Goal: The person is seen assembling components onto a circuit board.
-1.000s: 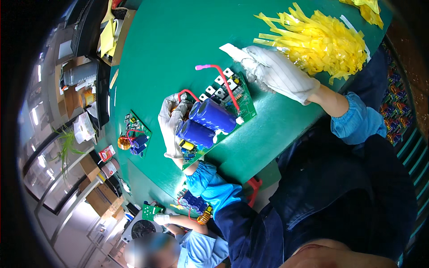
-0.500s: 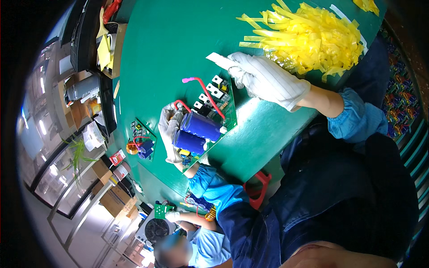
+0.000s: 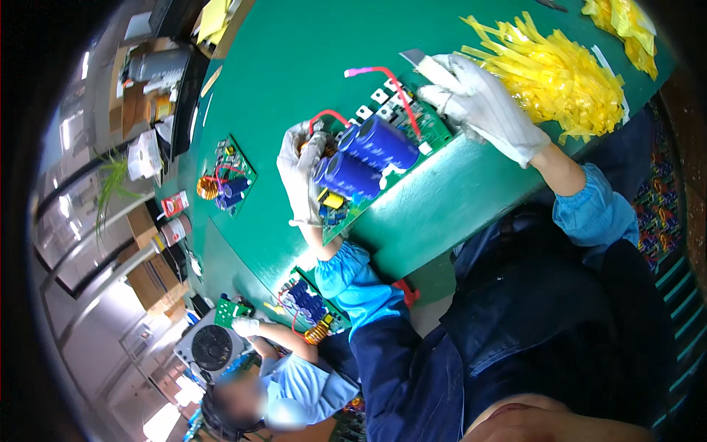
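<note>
My left hand (image 3: 300, 166), in a white glove, is closed around the left end of a green circuit board (image 3: 436, 135). The board carries big blue capacitors (image 3: 353, 175), a row of upright black-and-silver components (image 3: 379, 97) and a red wire (image 3: 401, 92) with a pink tip. An orange coil shows partly behind my left fingers. My right hand (image 3: 482, 103), also gloved, is closed on a flat knife-like tool (image 3: 434, 71) with a pale handle and a grey blade-like tip. Its fingers are close beside the board's right end; I cannot tell whether they touch it.
A heap of yellow tape strips (image 3: 549, 77) lies right of my right hand, with a yellow bundle (image 3: 626, 29) beyond. Another circuit board (image 3: 234, 177) rests at left on the green table (image 3: 309, 44). A co-worker (image 3: 302, 383) handles a board near a fan (image 3: 211, 346).
My right hand has come closer to the board's right end, and the tool now points up and left over the table. The whole view has shifted; my left hand still grips the board.
</note>
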`<action>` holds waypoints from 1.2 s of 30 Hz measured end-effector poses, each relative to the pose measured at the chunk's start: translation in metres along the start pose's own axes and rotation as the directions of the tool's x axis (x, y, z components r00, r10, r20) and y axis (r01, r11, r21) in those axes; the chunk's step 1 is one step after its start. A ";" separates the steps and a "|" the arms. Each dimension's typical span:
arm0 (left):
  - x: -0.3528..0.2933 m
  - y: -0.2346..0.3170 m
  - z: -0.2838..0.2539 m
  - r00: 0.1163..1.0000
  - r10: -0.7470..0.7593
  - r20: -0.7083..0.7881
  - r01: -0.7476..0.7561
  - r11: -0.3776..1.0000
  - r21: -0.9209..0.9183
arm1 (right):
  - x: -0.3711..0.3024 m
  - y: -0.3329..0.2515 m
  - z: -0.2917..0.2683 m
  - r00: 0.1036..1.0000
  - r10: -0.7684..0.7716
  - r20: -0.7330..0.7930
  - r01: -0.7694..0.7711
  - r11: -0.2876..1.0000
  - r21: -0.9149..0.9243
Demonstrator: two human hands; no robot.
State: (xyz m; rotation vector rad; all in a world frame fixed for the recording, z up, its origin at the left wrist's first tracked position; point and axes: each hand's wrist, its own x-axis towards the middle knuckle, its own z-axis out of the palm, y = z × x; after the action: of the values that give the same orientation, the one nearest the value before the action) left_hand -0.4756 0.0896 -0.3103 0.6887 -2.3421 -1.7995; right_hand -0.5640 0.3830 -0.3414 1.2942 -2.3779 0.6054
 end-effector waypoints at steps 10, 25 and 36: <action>-0.006 0.004 0.002 0.998 0.061 0.011 -0.061 0.997 0.043 | 0.011 -0.029 -0.029 0.694 0.466 0.549 -0.665 0.123 0.736; -0.010 -0.013 0.005 0.974 0.192 -0.117 -0.171 0.971 0.168 | 0.007 -0.031 -0.021 0.654 0.449 0.609 -0.593 -0.195 0.781; -0.021 -0.013 0.016 0.918 0.351 -0.187 -0.296 0.917 0.269 | -0.012 -0.009 0.001 0.836 0.426 0.345 -0.543 0.557 0.629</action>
State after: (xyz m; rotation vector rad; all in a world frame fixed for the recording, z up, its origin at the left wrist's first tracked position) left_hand -0.4587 0.1101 -0.3235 0.4652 -2.3612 -1.2452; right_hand -0.5509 0.3866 -0.3462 0.8872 -2.7588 1.8138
